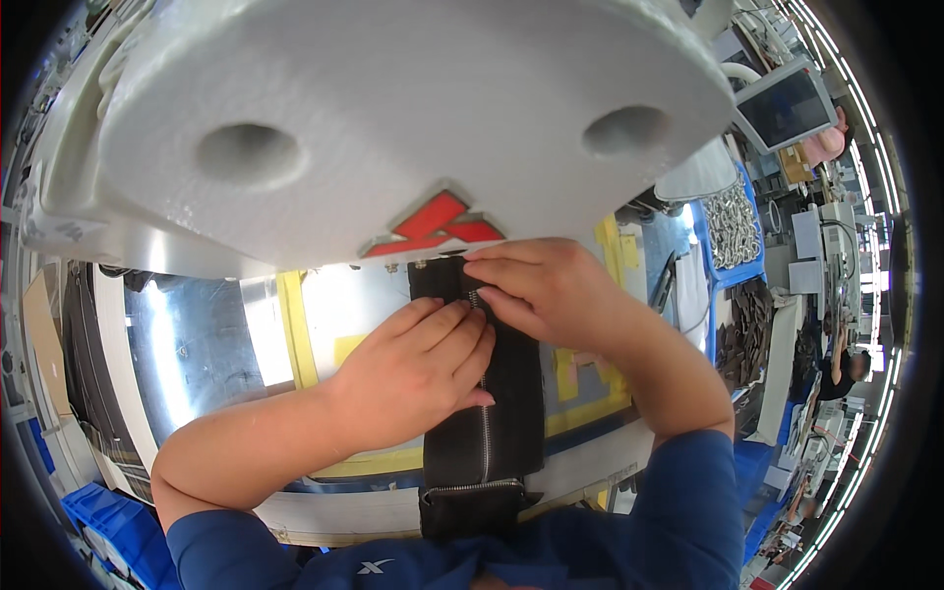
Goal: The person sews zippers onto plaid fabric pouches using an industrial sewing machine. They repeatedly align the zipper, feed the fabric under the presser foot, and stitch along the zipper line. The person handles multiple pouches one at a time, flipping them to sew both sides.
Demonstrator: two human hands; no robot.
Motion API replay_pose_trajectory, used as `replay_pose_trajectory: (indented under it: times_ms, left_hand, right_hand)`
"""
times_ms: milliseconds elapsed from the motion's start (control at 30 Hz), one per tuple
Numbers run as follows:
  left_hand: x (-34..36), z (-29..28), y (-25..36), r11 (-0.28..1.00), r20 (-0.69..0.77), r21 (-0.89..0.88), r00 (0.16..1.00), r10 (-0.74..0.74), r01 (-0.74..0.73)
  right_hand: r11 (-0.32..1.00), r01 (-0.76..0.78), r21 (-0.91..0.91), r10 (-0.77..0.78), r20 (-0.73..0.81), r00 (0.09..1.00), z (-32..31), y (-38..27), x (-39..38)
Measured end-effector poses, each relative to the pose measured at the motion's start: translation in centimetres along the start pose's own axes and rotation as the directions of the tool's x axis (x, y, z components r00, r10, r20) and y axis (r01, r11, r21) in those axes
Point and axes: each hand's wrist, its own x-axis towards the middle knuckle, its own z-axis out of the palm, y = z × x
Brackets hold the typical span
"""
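A long black fabric piece (515, 418) with a metal zipper (484, 438) runs from the table's near edge up under the white sewing machine head (413, 108). My left hand (418, 364) lies across it, fingers drawn together and bent onto the zipper and the cloth around it. Farther up, close below the machine head, my right hand (541, 290) has its thumb and fingers closed at the fabric's right side. A second stretch of metal zipper (472, 487) crosses the near end of the cloth. The machine's bulk hides the needle area.
Yellow tape strips (296, 329) mark the shiny machine table. To the right, a blue bin (752, 221) holds many metal zipper pieces, with dark fabric pieces (744, 334) beside it. A monitor (785, 106) stands at the upper right. Blue crates (118, 531) sit at lower left.
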Motion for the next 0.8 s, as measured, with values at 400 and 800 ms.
replay_pose_trajectory:
  times_ms: [400,800]
  left_hand:
    - [0.4,-0.3,-0.8,0.985,-0.061,0.065,0.986,-0.158,0.162]
    - [0.5,-1.2,-1.0,0.979,0.088,0.06,0.976,-0.2,0.195]
  right_hand:
    - [0.994,0.065,-0.087,-0.071,-0.076,0.995,0.7,0.1,-0.2]
    - [0.989,0.059,-0.139,-0.039,0.143,0.989,-1.7,-0.6,-0.7]
